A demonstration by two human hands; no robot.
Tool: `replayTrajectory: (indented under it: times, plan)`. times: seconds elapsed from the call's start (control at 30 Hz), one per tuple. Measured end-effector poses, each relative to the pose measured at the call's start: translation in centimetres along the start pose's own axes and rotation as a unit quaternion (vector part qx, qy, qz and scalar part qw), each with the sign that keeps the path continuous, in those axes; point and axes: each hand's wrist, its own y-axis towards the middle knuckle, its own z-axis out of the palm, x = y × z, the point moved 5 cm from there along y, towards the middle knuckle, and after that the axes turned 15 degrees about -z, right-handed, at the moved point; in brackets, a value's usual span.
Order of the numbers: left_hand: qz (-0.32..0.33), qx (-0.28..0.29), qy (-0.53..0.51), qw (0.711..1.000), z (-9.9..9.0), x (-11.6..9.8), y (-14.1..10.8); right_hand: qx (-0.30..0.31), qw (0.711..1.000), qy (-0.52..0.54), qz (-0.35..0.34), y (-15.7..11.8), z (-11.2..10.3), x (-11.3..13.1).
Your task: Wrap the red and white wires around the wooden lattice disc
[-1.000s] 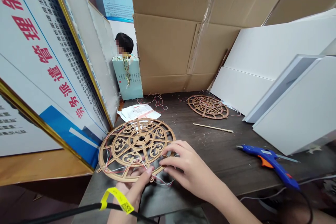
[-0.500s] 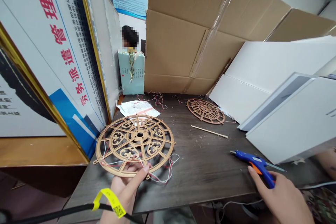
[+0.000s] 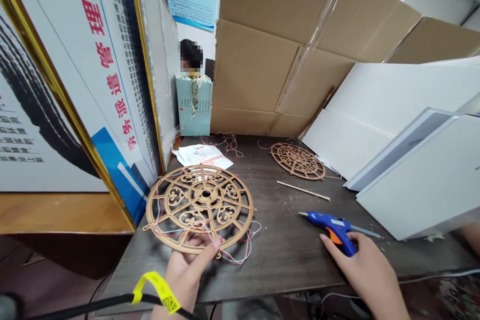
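Nearest, a black cable with a yellow tag (image 3: 155, 290) crosses below the left wrist. The left hand (image 3: 191, 265) is clamped on the near rim of the wooden disc (image 3: 206, 202), thumb on top, fingers underneath. The disc is over the left part of the table (image 3: 277, 265), and red and white thread (image 3: 248, 246) loops loose off its near right edge.

A second ago the right hand (image 3: 369, 267) was at the disc's rim; now it is closed round the handle of the blue glue gun (image 3: 330, 225), thumb beside the orange trigger. The gun has shifted left too, its nozzle nearer the disc — whether it is clear of the table, I cannot tell. For the work this looks like a change from handling thread to handling the tool: one hand alone supports the disc, and the loose thread is untended.

Farther off lie a thin stick (image 3: 303, 191), some paper (image 3: 204, 154) and a second disc (image 3: 298, 161). Behind stand a teal bag (image 3: 195, 105) and a tall cardboard sheet (image 3: 258, 70).
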Motion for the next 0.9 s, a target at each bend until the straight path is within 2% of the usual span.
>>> replayTrajectory:
  times: [0.07, 0.1, 0.2, 0.3, 0.4, 0.5, 0.67, 0.9]
  plan:
    - [-0.005, 0.007, 0.02, 1.0, 0.0, 0.1, -0.1, -0.01, 0.999, 0.04, 0.026, -1.1, -0.1, 2.3]
    - [-0.007, 0.01, 0.032, 0.999, 0.0, 0.2, -0.1, -0.042, 0.996, 0.076, 0.016, -1.7, -0.4, 3.8]
    - [-0.001, 0.015, 0.048, 0.999, -0.3, 0.2, 0.2, -0.105, 0.974, 0.185, -0.084, -3.7, -1.1, 9.0]
    - [0.003, 0.026, 0.057, 0.998, -0.4, 0.2, 0.5, -0.129, 0.95, 0.201, -0.201, -5.3, -1.4, 13.4]
    - [0.006, 0.026, 0.064, 0.998, -0.4, 0.2, 0.8, -0.143, 0.916, 0.22, -0.302, -5.9, -1.2, 16.3]
    - [0.006, 0.03, 0.066, 0.997, -0.3, 0.3, 0.8, -0.119, 0.9, 0.252, -0.337, -5.8, -0.9, 17.6]
    - [-0.005, 0.036, 0.072, 0.997, -0.1, 0.4, 0.5, -0.07, 0.897, 0.267, -0.345, -5.6, -0.6, 18.4]
    - [-0.008, 0.021, 0.063, 0.998, -0.2, 0.2, 0.3, -0.084, 0.89, 0.272, -0.356, -5.8, -0.4, 18.3]
